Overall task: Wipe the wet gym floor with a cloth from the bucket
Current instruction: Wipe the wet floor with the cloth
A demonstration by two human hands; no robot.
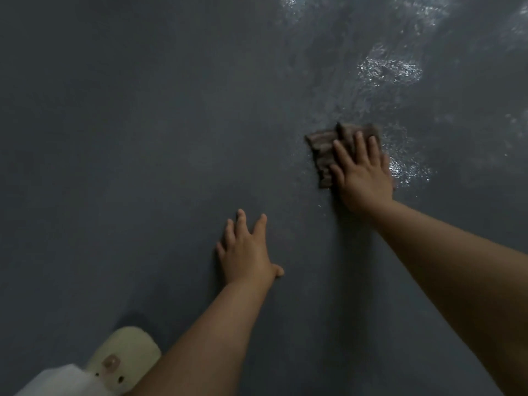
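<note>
Across the dark grey floor [128, 138], wet patches [388, 71] glisten beyond and beside the brown cloth [324, 150]. Near the cloth, the left hand [247, 254] rests flat, fingers spread and released. On the cloth, the right hand [361, 172] presses with straight fingers. No writing shows.

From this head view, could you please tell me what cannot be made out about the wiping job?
- Bucket: nowhere in the head view, so its place is unknown.
- Cloth: its right part is hidden under the right hand.
- Wet patches: run off the top and right edges; their full extent is unknown.
- Cream slipper: cut by the bottom edge and partly covered by the left forearm; the left hand lies flat on the floor.
</note>
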